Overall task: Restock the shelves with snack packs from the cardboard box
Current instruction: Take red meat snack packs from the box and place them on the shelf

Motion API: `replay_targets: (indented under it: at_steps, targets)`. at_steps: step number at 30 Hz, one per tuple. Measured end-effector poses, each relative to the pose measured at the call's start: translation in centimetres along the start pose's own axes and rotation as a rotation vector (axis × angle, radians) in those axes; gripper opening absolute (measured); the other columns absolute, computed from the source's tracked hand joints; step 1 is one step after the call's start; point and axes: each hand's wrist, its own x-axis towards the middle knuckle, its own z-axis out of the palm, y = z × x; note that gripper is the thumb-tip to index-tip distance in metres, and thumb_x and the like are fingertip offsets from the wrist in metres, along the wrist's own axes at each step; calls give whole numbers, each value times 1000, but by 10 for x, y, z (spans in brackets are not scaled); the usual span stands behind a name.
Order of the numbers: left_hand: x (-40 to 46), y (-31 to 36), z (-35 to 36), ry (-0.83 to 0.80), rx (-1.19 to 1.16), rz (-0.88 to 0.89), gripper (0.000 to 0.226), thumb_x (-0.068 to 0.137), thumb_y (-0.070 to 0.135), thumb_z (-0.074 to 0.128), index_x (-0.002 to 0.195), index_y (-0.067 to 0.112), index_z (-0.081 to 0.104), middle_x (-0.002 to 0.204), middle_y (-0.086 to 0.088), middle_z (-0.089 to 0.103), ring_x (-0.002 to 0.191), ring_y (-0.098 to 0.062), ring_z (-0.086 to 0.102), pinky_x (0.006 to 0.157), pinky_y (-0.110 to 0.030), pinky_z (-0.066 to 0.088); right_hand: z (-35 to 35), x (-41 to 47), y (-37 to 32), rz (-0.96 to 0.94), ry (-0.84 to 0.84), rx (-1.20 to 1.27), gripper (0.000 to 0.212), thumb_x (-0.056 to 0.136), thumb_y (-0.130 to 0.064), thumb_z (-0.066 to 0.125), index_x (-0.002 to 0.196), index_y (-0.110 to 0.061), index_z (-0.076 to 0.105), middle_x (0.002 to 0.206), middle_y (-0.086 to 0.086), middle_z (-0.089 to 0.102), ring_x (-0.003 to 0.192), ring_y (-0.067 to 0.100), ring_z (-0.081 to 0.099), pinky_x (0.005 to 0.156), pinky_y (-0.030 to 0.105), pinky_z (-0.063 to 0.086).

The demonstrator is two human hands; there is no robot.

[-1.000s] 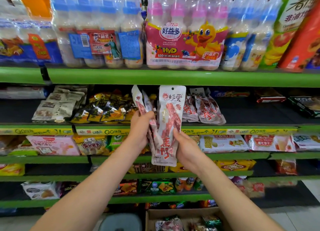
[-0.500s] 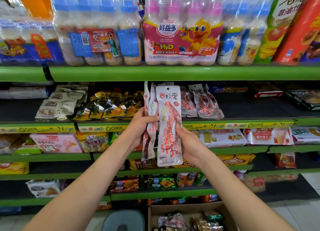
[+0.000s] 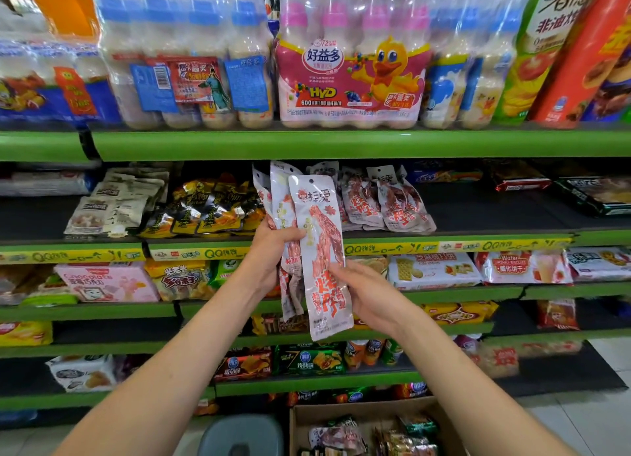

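Both hands are gripping the goods: left hand (image 3: 273, 247) clutching several snack packs (image 3: 288, 223), right hand (image 3: 362, 288) pinching the front pack (image 3: 321, 237). At six o'clock, the cardboard box (image 3: 362, 413) is holding more packets (image 3: 336, 437).

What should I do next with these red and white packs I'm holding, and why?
Probably lift the front snack pack to the matching packs on the shelf just right of it. Your right hand already pinches its lower edge, while your left hand grips the others.
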Motion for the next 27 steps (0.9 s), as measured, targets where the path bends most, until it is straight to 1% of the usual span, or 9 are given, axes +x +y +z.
replay_targets:
  at_steps: [1, 4, 7, 10, 12, 15, 19, 23, 27]
  targets:
    - [1, 1, -1, 15, -21, 6, 43, 87, -9, 63, 127, 6, 57, 115, -16, 73, 96, -32, 74, 77, -43, 62, -2, -2, 2, -17, -8, -57, 26, 99, -17, 60, 124, -15, 64, 118, 6, 74, 111, 21, 70, 90, 34, 57]
    - [4, 5, -6, 28, -46, 22, 42, 87, -10, 63, 127, 4, 57, 113, -17, 73, 90, -30, 75, 71, -40, 63, -8, -7, 10, -40, -26, -170, 28, 96, -6, 61, 121, -17, 66, 116, 8, 75, 108, 25, 70, 97, 43, 54]
    - [5, 4, -7, 22, -45, 32, 41, 85, -12, 64, 121, 8, 59, 111, -15, 75, 91, -29, 75, 73, -41, 62, -11, -8, 19, -72, -6, -132, 30, 96, -1, 60, 125, -11, 62, 113, 11, 76, 102, 25, 73, 83, 37, 58]
    - [6, 1, -8, 20, -46, 39, 41, 84, -12, 63, 116, 13, 60, 103, -9, 78, 90, -28, 76, 71, -39, 62, -12, -9, 25, -118, 45, -138, 32, 97, -1, 59, 128, -11, 60, 114, 12, 75, 103, 29, 72, 82, 39, 59]
    - [7, 1, -10, 36, -30, 44, 38, 86, -11, 63, 114, 15, 59, 89, -5, 78, 77, -23, 76, 63, -34, 61, -14, -9, 28, -141, 84, -156, 35, 98, 0, 57, 130, -13, 60, 115, 12, 74, 105, 32, 71, 87, 46, 59]
    - [10, 1, -15, 64, -65, 49, 35, 86, -12, 62, 107, 15, 55, 73, -6, 68, 57, -18, 65, 56, -32, 58, -19, -10, 29, -169, 144, -158, 36, 99, 0, 56, 131, -17, 59, 115, 11, 75, 102, 31, 71, 86, 46, 58]
    - [11, -1, -25, 65, -87, 53, 36, 85, -13, 60, 108, 15, 55, 74, -5, 67, 58, -18, 64, 59, -34, 57, -26, -12, 29, -198, 160, -148, 34, 98, -4, 58, 130, -17, 59, 113, 15, 74, 89, 28, 68, 84, 44, 57]
    - [11, -1, -31, 71, -98, 56, 38, 84, -13, 59, 110, 15, 54, 75, -6, 68, 59, -17, 65, 57, -33, 58, -29, -14, 29, -204, 157, -124, 31, 99, -5, 58, 126, -19, 62, 108, 17, 73, 84, 27, 65, 85, 46, 53]
    - [11, 0, -34, 70, -124, 50, 40, 83, -13, 59, 112, 15, 54, 80, -9, 66, 59, -18, 66, 57, -32, 58, -29, -15, 29, -209, 152, -122, 31, 99, -4, 57, 126, -19, 61, 111, 20, 72, 86, 30, 64, 85, 46, 53]
